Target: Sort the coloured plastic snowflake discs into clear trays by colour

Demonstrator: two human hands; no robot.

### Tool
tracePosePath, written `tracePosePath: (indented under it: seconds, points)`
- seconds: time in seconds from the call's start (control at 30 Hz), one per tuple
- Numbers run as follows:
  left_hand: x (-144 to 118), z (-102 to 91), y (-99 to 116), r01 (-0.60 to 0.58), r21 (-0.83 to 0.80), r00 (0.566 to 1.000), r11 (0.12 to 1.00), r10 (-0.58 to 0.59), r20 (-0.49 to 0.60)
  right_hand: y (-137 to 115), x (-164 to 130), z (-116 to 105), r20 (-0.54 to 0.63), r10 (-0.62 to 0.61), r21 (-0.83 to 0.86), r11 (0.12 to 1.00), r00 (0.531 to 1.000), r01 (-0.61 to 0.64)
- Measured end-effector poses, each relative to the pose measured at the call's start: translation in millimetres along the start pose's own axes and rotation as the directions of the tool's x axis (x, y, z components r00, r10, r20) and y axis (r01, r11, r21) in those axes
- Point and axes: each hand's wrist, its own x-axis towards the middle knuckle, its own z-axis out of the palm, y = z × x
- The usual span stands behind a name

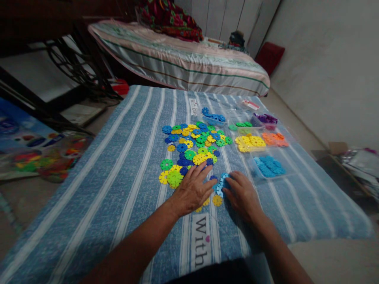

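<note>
Notched plastic discs in blue, green and yellow lie in a loose pile (189,154) on a striped blue cloth. My left hand (194,187) rests at the pile's near edge, fingers spread, over yellow and dark blue discs. A small group of light blue discs (220,185) lies between my hands. My right hand (241,193) touches the right side of that group with its fingers curved and apart; the fingertips partly cover some discs. Close to my right thumb is a single yellow disc (217,200).
Clear containers at the right hold sorted discs: light blue discs (269,165), yellow discs (250,142), orange discs (275,139), purple discs (266,118), green discs (244,125) and blue discs (214,118). Beyond the table stands a bed (183,63). Bags (53,156) of colourful pieces sit at left.
</note>
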Motion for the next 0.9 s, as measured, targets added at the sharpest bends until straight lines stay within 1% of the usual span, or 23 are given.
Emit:
tracePosePath:
  seconds: [0.17,0.33,0.47,0.53,0.63,0.77,0.9]
  points:
    - [1.5,1.1,-0.5,0.058,0.031,0.998,0.998,-0.058,0.0,3.6,0.4,0.2,-0.022,0.001,-0.009,1.0,1.0,-0.001]
    - [1.3,2.6,-2.2,0.1,0.064,0.995,0.993,-0.097,-0.038,5.0,1.9,-5.1,-0.011,0.027,-0.001,1.0,1.0,-0.027]
    - [0.0,5.4,-3.3,0.127,0.072,0.991,0.989,-0.122,-0.062,5.9,4.1,-3.9,0.013,0.05,-0.049,0.998,0.999,-0.049]
    - [-0.3,6.0,-3.8,0.135,0.063,0.989,0.989,-0.131,-0.069,7.1,4.5,-3.1,0.021,0.056,-0.041,0.998,0.998,-0.055]
    - [0.1,5.5,-4.6,0.144,0.053,0.988,0.988,-0.141,-0.069,8.6,4.5,-4.9,0.013,0.084,0.027,0.996,0.996,-0.085]
    - [1.0,4.7,-5.2,0.151,0.066,0.987,0.986,-0.147,-0.061,5.0,5.7,-11.9,-0.027,0.14,0.153,0.979,0.99,-0.134]
    - [1.2,5.8,-5.5,0.148,0.067,0.988,0.987,-0.144,-0.062,-3.9,10.6,-23.6,-0.036,0.147,0.263,0.956,0.988,-0.133]
